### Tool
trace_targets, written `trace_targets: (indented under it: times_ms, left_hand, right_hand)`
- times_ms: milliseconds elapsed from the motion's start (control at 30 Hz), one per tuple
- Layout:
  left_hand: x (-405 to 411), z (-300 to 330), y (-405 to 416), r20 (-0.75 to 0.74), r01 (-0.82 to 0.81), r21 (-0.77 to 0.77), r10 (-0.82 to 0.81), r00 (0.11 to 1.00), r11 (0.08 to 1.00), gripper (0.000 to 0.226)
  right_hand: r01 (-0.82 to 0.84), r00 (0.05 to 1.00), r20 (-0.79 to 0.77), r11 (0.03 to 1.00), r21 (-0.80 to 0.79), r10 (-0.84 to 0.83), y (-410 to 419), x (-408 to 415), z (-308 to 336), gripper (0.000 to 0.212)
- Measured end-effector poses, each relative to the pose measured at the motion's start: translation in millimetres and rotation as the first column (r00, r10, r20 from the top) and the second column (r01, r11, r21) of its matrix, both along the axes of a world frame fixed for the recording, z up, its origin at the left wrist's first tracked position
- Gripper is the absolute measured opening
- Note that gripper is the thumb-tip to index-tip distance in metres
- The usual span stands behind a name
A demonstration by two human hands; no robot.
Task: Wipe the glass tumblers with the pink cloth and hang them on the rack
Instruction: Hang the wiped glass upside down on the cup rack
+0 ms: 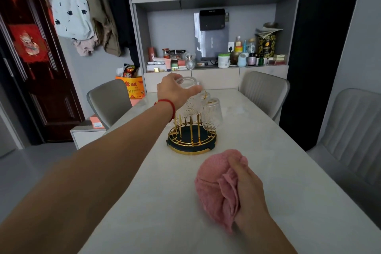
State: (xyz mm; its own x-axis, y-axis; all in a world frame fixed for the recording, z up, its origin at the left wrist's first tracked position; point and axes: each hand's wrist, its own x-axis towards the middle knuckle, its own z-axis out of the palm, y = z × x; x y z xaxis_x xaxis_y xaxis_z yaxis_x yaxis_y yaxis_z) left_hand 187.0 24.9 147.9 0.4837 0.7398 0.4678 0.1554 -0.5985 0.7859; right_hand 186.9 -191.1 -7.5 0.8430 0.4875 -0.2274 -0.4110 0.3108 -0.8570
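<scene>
The left hand (pixel 175 90) reaches out over the rack (pixel 191 138) and grips a tumbler (pixel 188 82) from above, fingers and thumb curled round its wall. That tumbler sits at the top of the rack, above the gold handle loop (pixel 204 94); whether it already rests on a peg or hangs free in the hand cannot be told. A red string (pixel 169 107) circles the left wrist.

Two more tumblers hang mouth-down on the rack's gold pegs: one (pixel 212 116) on the right side, clear of the hand, and one (pixel 190 107) just beside it, partly hidden behind the wrist. The rack has a round dark base with a gold rim and stands on the pale table (pixel 268 171), towards its middle.

The right hand (pixel 247 189) lies nearer the camera on the table, fingers closed on the bunched pink cloth (pixel 214 181), which rests on the tabletop well apart from the rack.

Grey chairs (pixel 263 90) stand around the table. Behind it a shelf (pixel 216 66) holds bottles, jars and boxes, and clothes (pixel 82 6) hang on the wall to the left.
</scene>
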Motion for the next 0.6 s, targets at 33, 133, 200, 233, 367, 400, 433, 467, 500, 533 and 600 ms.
trace_targets:
  times_ms: [33, 133, 200, 233, 367, 400, 433, 467, 500, 533, 600]
  left_hand:
    - [1, 2, 4, -0.022, -0.018, 0.005, 0.018, 1.000, 1.000, 0.082]
    - [-3, 6, 19, -0.058, -0.067, 0.008, 0.067, 0.996, 0.998, 0.082]
    - [-8, 7, 29, -0.053, -0.105, 0.005, 0.105, 0.993, 0.995, 0.081]
    - [-10, 6, 35, -0.059, -0.125, 0.011, 0.125, 0.990, 0.992, 0.081]
    - [-9, -8, 50, -0.137, -0.155, 0.022, 0.156, 0.978, 0.988, 0.084]
    - [-7, -11, 52, -0.154, -0.155, 0.026, 0.158, 0.975, 0.988, 0.085]
    - [-5, -15, 52, -0.170, -0.152, 0.031, 0.155, 0.973, 0.988, 0.085]
    - [-3, -20, 52, -0.183, -0.148, 0.031, 0.151, 0.971, 0.989, 0.085]
    - [-2, -24, 51, -0.197, -0.144, 0.027, 0.146, 0.969, 0.989, 0.084]
    - [0, -29, 52, -0.208, -0.143, 0.018, 0.143, 0.968, 0.990, 0.084]
    - [2, -39, 54, -0.220, -0.154, -0.002, 0.150, 0.964, 0.988, 0.083]
  right_hand:
    - [-0.006, 1.000, -0.003, 1.000, 0.004, 0.006, -1, 2, -1, 0.032]
    - [-0.025, 1.000, -0.004, 0.999, 0.022, 0.025, 0, 5, -4, 0.019]
    - [-0.028, 1.000, 0.004, 0.999, 0.039, 0.028, 0, 5, -4, 0.012]
    - [-0.034, 0.999, 0.010, 0.998, 0.046, 0.034, 1, 4, -4, 0.010]
    - [-0.063, 0.998, 0.030, 0.997, 0.044, 0.062, 2, -1, -3, 0.008]
    - [-0.068, 0.997, 0.035, 0.997, 0.037, 0.067, 4, -2, -4, 0.008]
    - [-0.068, 0.997, 0.039, 0.997, 0.031, 0.067, 5, -2, -5, 0.008]
    - [-0.066, 0.997, 0.044, 0.998, 0.021, 0.065, 5, -4, -5, 0.010]
    - [-0.068, 0.997, 0.049, 0.998, 0.012, 0.067, 6, -5, -5, 0.014]
    - [-0.072, 0.996, 0.050, 0.997, 0.006, 0.072, 7, -5, -6, 0.016]
    - [-0.089, 0.994, 0.059, 0.996, -0.009, 0.090, 7, -7, -7, 0.011]
